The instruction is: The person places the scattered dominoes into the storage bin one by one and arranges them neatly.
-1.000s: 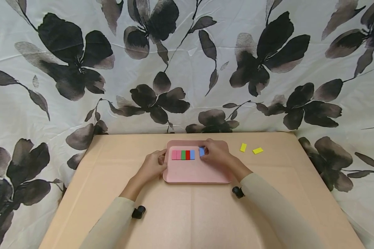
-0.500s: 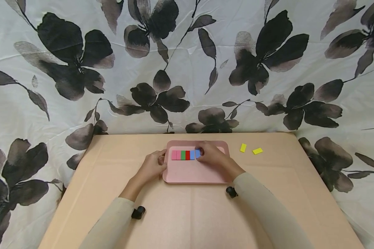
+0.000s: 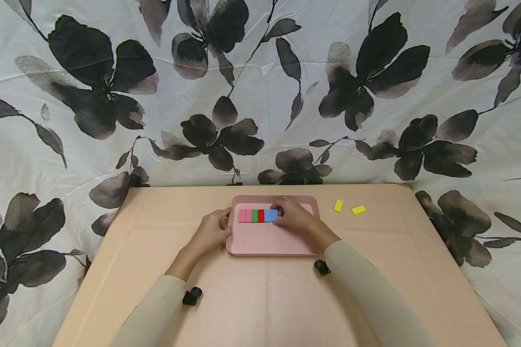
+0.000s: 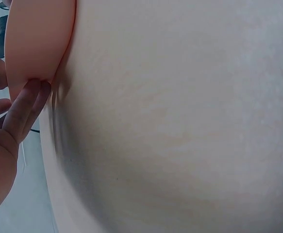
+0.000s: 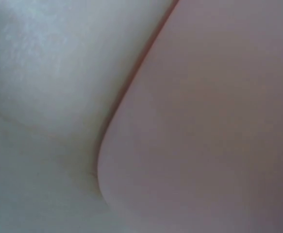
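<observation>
A pink tray (image 3: 269, 243) lies on the table, with a row of small flat rectangular tiles on it. From left to right the row has two pink tiles (image 3: 245, 216), a green tile (image 3: 254, 216), a red tile (image 3: 261, 216) and a blue tile (image 3: 267, 216). My right hand (image 3: 296, 217) pinches a second blue tile (image 3: 274, 215) at the row's right end, right beside the first blue one. At the tray's left rim, my left hand (image 3: 212, 229) grips the edge; the left wrist view shows its fingers (image 4: 22, 109) against the tray. The right wrist view shows only tray and table.
Two yellow tiles (image 3: 338, 206) lie on the table (image 3: 265, 299) to the right of the tray, near the back edge. A white cloth with dark flowers (image 3: 217, 140) hangs behind the table.
My right hand has slid the blue tile leftward along the tray, from a gap away up to the row's end. The left hand has stayed on the tray's rim.
</observation>
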